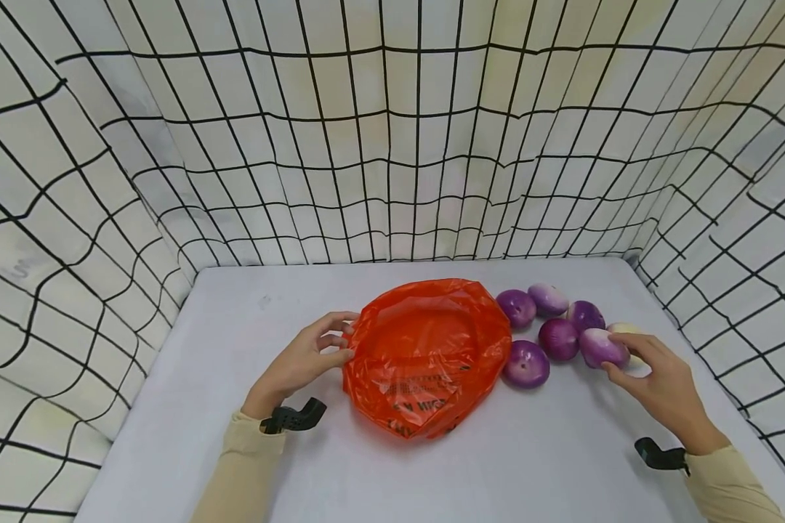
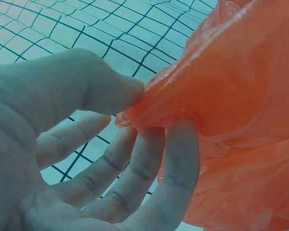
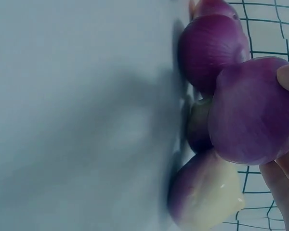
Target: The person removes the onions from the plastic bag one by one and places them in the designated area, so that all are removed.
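Note:
An orange-red plastic bag [image 1: 432, 341] stands with its mouth spread open on the white table. My left hand [image 1: 305, 356] pinches the bag's left edge; in the left wrist view the thumb lies on one side of the film [image 2: 221, 96] and the fingertips on the other. On the right, my right hand [image 1: 667, 381] grips a purple-and-white onion [image 1: 603, 349] between thumb and fingers. In the right wrist view that onion [image 3: 255, 110] appears in front of several others, including a purple onion [image 3: 212, 48] and a paler one [image 3: 207, 192].
Several more purple onions lie to the bag's right, one [image 1: 526, 364] close against its side and another [image 1: 515, 309] farther back. A pale onion [image 1: 621, 330] sits partly behind my right hand. White walls with black grid netting [image 1: 405, 160] surround the table [image 1: 471, 465].

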The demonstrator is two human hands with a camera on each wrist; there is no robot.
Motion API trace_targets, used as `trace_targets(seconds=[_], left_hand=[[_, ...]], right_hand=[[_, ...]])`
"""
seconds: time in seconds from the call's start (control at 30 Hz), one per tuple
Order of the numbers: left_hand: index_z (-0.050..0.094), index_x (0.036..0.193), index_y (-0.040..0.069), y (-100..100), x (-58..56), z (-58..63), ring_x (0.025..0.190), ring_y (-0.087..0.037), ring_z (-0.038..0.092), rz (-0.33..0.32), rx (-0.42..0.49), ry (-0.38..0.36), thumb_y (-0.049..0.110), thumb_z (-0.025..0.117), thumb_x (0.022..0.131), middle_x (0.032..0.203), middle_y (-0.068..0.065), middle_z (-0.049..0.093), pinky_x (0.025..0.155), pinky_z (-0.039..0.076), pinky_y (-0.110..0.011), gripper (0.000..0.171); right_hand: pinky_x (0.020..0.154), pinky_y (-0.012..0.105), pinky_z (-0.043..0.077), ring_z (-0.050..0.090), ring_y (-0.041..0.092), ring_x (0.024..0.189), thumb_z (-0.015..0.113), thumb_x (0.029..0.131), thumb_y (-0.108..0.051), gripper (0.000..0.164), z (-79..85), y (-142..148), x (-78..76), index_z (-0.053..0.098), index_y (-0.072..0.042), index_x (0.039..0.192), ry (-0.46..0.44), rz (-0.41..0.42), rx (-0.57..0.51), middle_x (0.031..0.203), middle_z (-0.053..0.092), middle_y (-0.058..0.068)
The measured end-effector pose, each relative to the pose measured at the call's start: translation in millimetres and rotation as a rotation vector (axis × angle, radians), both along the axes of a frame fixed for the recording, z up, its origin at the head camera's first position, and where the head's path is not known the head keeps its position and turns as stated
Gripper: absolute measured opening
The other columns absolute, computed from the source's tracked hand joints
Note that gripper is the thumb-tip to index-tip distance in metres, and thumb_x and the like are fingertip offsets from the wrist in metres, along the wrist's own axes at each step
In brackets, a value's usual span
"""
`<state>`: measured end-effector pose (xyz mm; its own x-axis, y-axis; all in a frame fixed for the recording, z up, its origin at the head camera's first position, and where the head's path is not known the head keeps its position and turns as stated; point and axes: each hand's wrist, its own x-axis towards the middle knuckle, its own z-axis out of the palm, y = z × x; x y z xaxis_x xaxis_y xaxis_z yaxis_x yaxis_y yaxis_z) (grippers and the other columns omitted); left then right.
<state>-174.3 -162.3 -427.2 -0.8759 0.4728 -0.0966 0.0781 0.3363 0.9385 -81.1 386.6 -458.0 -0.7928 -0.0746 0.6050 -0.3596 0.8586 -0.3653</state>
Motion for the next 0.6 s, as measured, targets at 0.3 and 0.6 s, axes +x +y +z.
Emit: trace_targets(seconds=[0.3, 0.6], left_hand=[[0.050, 0.148, 0.022, -7.1, 3.3, -5.1, 0.123, -0.032, 0.060, 0.011, 0.009, -0.009, 0.019, 0.070, 0.097, 0.140, -0.016, 0.053, 0.088, 0.063, -0.036, 0.055], [0.052, 0.147, 0.024, -10.1, 5.9, -3.2, 0.123, -0.033, 0.061, 0.042, 0.030, -0.013, 0.021, 0.071, 0.097, 0.138, -0.014, 0.054, 0.090, 0.063, -0.049, 0.053]], right_hand=[[0.091, -0.009, 0.031, 0.044, -0.024, 0.101, 0.091, 0.058, 0.007, 0.060, -17.4, 1.2, 3.6, 0.073, -0.004, 0.115, -0.008, -0.024, -0.016, 0.106, 0.070, 0.014], [0.096, -0.010, 0.026, 0.041, -0.030, 0.107, 0.095, 0.055, 0.003, 0.063, -24.9, 2.8, 2.0, 0.073, -0.005, 0.113, -0.030, -0.015, -0.018, 0.104, 0.071, 0.013]])
